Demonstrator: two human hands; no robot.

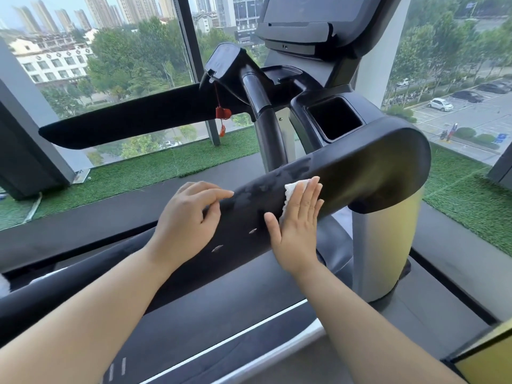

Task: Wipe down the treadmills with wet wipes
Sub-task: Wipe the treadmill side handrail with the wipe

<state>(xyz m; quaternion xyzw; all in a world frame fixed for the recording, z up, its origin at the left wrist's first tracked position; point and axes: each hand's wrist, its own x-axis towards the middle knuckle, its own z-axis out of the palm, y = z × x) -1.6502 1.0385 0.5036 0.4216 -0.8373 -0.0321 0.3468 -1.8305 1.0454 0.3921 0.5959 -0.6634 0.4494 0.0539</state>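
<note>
Flat right hand point(296, 231) presses our white wet wipe point(293, 189); the long black padded rail point(360, 173) stretches away to the far right.

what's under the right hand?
A white wet wipe, pressed flat onto the black handrail. Only its upper-left edge shows; the right hand covers the rest.

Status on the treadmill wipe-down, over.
Right hand flat, pressing wet wipe onto black handrail. Left hand rests on handrail. Surface shows damp streaks beside wipe. Nothing blocking the handrail.
</note>
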